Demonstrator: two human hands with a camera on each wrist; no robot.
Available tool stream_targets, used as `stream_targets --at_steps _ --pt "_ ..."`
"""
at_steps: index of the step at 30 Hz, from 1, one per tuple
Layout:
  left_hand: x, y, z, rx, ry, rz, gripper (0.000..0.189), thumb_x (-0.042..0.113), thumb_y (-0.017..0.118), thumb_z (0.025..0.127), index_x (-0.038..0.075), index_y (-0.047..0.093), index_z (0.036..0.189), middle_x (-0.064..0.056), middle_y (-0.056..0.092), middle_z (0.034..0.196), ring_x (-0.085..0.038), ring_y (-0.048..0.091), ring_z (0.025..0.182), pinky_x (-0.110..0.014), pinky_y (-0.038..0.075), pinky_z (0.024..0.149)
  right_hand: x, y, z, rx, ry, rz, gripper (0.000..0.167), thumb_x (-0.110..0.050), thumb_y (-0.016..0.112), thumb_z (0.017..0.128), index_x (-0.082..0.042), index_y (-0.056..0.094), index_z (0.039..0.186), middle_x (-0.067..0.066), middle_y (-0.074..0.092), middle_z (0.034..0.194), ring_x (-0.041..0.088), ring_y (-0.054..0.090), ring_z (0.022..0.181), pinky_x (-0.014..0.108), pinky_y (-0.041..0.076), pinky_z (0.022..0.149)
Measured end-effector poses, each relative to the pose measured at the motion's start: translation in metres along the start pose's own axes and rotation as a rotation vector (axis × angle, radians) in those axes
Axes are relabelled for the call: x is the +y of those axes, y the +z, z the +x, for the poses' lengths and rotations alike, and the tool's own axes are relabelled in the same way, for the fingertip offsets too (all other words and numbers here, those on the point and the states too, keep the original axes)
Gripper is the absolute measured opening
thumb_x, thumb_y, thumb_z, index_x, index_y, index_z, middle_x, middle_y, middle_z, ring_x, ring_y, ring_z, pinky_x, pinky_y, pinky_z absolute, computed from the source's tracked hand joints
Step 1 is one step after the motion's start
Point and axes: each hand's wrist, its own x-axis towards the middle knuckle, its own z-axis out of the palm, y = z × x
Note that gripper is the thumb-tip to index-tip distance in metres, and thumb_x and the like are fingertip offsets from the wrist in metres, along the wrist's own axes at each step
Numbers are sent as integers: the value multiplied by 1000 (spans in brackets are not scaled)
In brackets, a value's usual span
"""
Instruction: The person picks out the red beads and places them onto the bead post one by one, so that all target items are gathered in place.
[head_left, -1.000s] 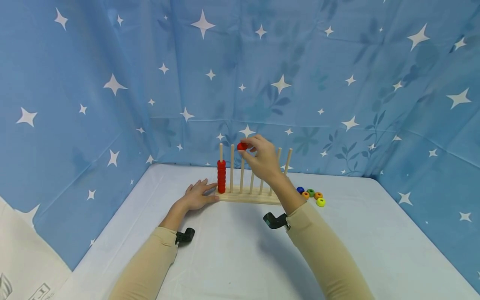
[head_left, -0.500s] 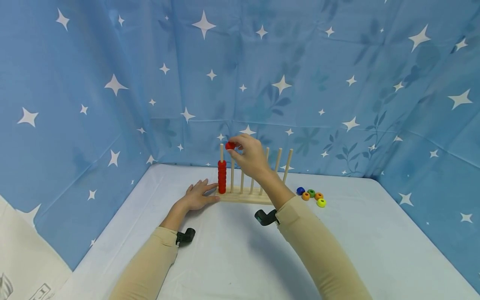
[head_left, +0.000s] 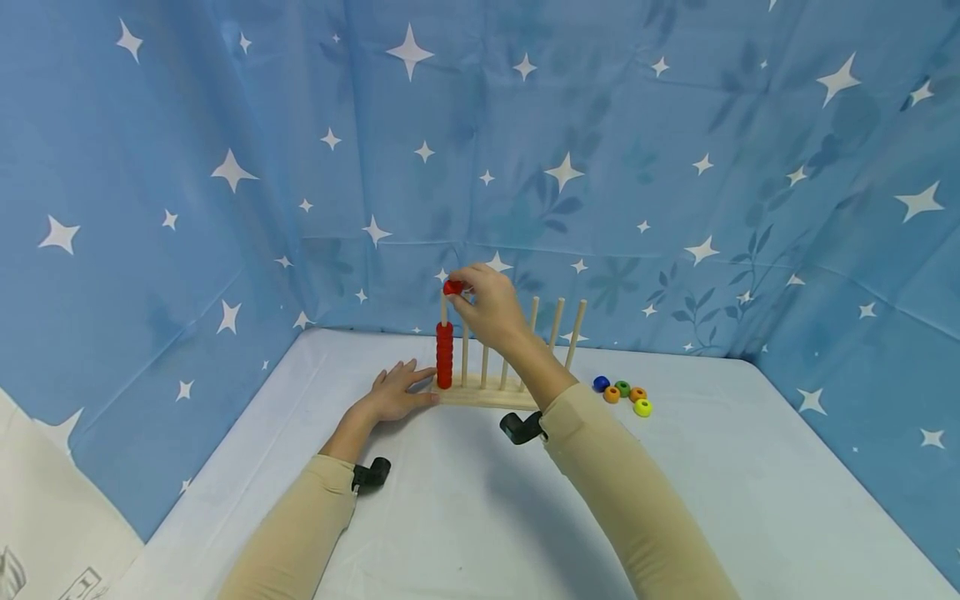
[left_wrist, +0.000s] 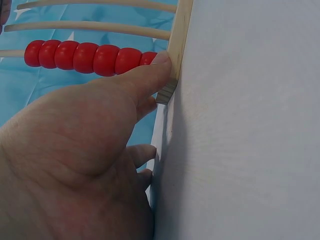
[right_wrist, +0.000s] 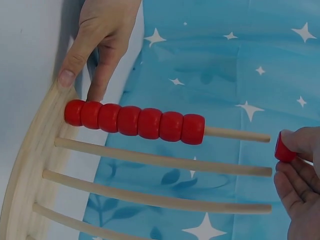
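A wooden peg rack (head_left: 487,396) stands on the table, with several upright pegs. Red beads (head_left: 444,357) are stacked on its leftmost peg, whose top part is bare. My left hand (head_left: 395,393) grips the left end of the base, thumb (left_wrist: 161,62) on the near side and index finger (right_wrist: 103,75) on the far side. My right hand (head_left: 487,307) pinches a red bead (right_wrist: 285,148) between thumb and fingers. In the right wrist view this bead is just off the tip of the leftmost peg (right_wrist: 240,134). The other pegs hold no beads.
Right of the rack lie loose beads: a blue one (head_left: 601,383), a green one (head_left: 622,388), two orange ones (head_left: 612,395) and a yellow one (head_left: 642,407). A blue star-patterned curtain (head_left: 480,167) hangs behind the white table (head_left: 450,517).
My right hand has carried the red bead leftward, past the other pegs, to the top of the leftmost peg. My left hand has stayed at the base's end.
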Motion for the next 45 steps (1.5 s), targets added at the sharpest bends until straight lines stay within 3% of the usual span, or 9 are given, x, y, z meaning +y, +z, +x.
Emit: stream_targets --at_steps 34,45 --pt "-1 2 1 13 -4 9 68 47 62 102 18 42 161 -27 18 171 -51 6 159 -71 1 125 -6 8 10 11 -26 -102 21 -8 72 98 -4 78 118 11 75 118 29 73 103 36 60 87" --pt "-2 3 1 20 -4 4 69 48 63 102 18 43 161 -26 18 171 -51 6 159 -70 0 125 -5 8 12 4 -29 -115 22 -10 71 100 -4 77 119 12 75 120 28 72 106 36 59 92"
